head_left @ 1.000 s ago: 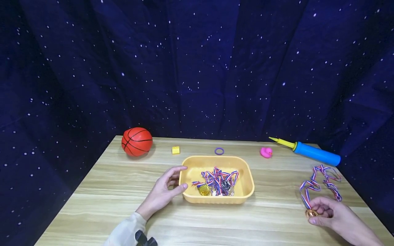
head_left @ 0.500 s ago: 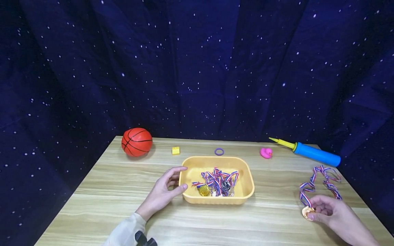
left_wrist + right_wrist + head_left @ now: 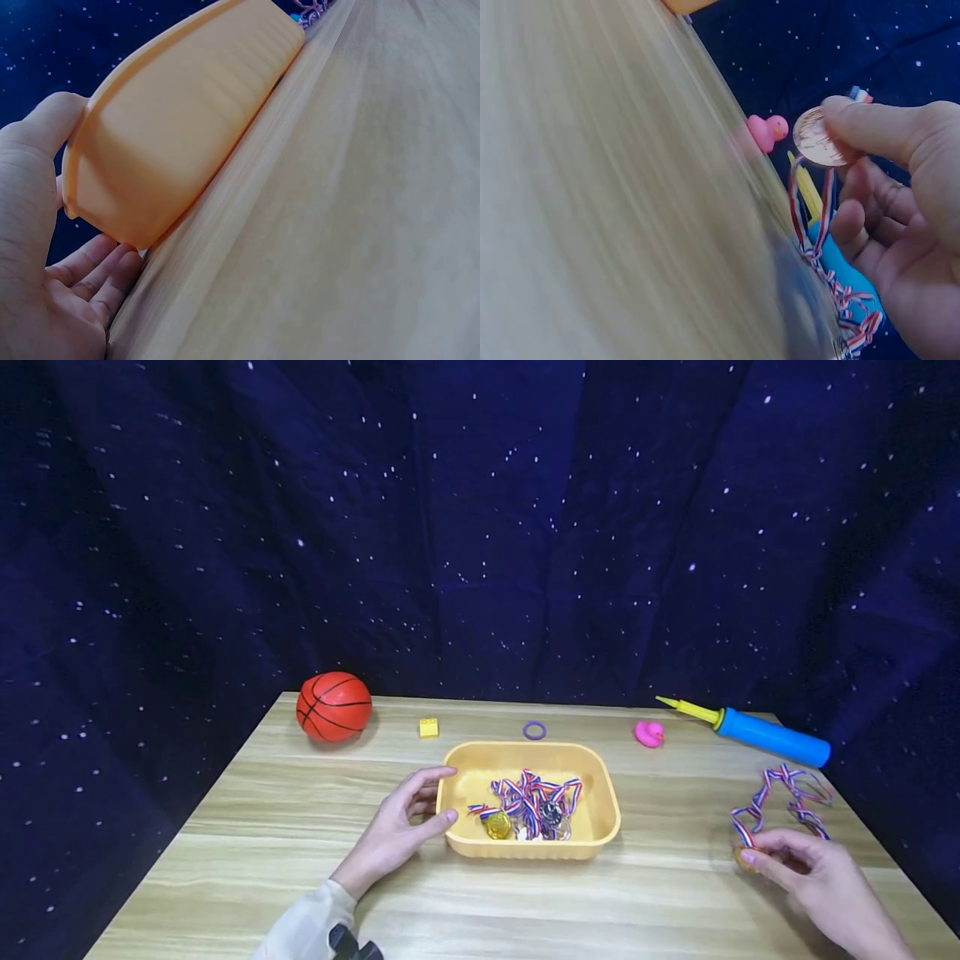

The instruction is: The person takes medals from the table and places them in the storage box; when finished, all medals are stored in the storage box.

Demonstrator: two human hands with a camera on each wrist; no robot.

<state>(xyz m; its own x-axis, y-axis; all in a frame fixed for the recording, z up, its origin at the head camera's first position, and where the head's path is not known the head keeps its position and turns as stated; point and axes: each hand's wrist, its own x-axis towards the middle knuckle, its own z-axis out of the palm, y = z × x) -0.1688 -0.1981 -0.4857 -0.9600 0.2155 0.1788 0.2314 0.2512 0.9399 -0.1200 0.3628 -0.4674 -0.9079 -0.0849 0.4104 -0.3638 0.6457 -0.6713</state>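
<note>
My left hand [image 3: 393,827] holds the left end of a yellow-orange plastic basin [image 3: 528,850], its thumb and fingertips at the rim. In the left wrist view the thumb lies over the rim [image 3: 84,124] and other fingers touch the lower wall. Inside the basin are a gold medal [image 3: 498,825], a silver medal [image 3: 551,812] and tangled striped ribbons [image 3: 517,793]. On the right, my right hand [image 3: 821,872] pinches a bronze medal [image 3: 815,139] between thumb and fingers. Its red, white and blue ribbon [image 3: 761,797] trails onto the table behind the hand.
Along the table's back edge are a red basketball [image 3: 334,707], a yellow toy brick [image 3: 428,727], a purple ring [image 3: 534,730], a pink rubber duck [image 3: 648,733] and a blue-and-yellow hand pump [image 3: 776,737]. A dark starry curtain [image 3: 480,527] hangs behind the wooden table [image 3: 300,835].
My right hand has moved slightly left and back with the bronze medal, which has tilted and is now mostly hidden by the fingers in the head view. The left hand and basin have stayed put.
</note>
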